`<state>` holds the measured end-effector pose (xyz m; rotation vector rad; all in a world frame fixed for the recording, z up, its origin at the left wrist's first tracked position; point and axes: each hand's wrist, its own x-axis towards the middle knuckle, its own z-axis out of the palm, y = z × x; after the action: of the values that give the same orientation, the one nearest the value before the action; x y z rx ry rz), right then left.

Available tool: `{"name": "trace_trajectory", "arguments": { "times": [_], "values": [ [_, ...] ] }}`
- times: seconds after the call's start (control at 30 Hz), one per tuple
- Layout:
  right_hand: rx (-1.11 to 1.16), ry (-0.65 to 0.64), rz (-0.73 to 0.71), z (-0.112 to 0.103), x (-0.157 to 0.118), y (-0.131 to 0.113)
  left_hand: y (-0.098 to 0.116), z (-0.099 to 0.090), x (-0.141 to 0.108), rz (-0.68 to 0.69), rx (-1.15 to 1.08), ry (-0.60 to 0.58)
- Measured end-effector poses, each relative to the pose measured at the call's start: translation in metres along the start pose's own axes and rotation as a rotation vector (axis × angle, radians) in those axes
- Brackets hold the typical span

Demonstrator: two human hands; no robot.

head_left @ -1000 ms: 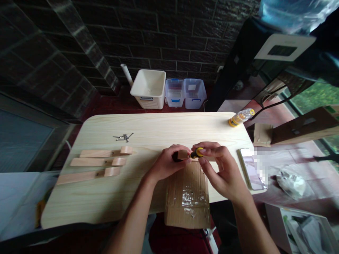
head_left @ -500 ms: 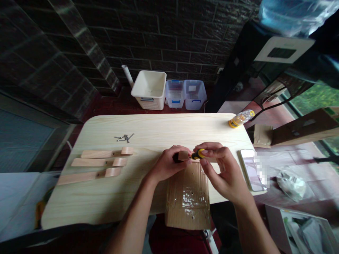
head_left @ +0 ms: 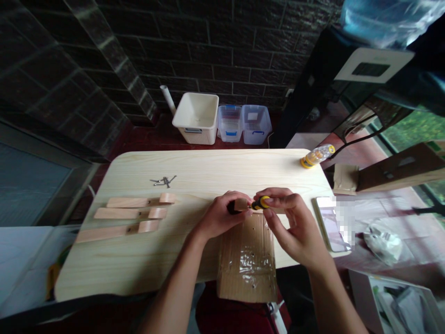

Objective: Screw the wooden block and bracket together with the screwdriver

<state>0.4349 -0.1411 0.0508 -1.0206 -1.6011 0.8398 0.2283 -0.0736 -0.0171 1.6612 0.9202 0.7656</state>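
Note:
My left hand is closed around a small wooden piece above the far end of a taped cardboard piece. Just to the right, my right hand pinches a yellow and black screwdriver, its tip against the wooden piece. Where tip and wood meet is partly hidden by my fingers. Three wooden pieces with curved ends lie at the left of the table. Several dark screws form a small pile behind them.
A clear bottle-shaped container with yellow ends is at the back right corner. A phone lies at the right edge. On the floor behind the table stand a cream bin and two clear boxes.

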Motion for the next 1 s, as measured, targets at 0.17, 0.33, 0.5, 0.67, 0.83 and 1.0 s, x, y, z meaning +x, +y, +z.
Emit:
{"name": "trace_trajectory", "arguments": {
  "times": [0.17, 0.33, 0.5, 0.67, 0.83, 1.0],
  "values": [
    [-0.014, -0.006, 0.000, -0.0001, -0.0001, -0.0039, -0.0002, 0.0008, -0.0003, 0.001, 0.022, 0.004],
    [-0.007, -0.018, 0.002, -0.0003, 0.0000, -0.0051, 0.0019, 0.0009, -0.0002, -0.001, 0.009, 0.013],
    [-0.005, -0.009, -0.009, -0.0016, 0.0001, -0.0012, -0.0009, 0.0007, -0.0011, 0.004, -0.005, 0.003],
    [0.013, -0.004, -0.003, -0.0017, 0.0001, -0.0015, -0.0019, 0.0006, -0.0015, -0.003, -0.020, -0.006],
    [0.055, -0.008, 0.027, -0.0005, -0.0016, -0.0047, 0.0001, -0.0003, -0.0015, -0.004, -0.017, 0.000],
    [0.049, 0.007, 0.009, 0.0003, -0.0009, -0.0005, -0.0003, -0.0001, -0.0011, 0.006, -0.032, -0.003]
  ]
}}
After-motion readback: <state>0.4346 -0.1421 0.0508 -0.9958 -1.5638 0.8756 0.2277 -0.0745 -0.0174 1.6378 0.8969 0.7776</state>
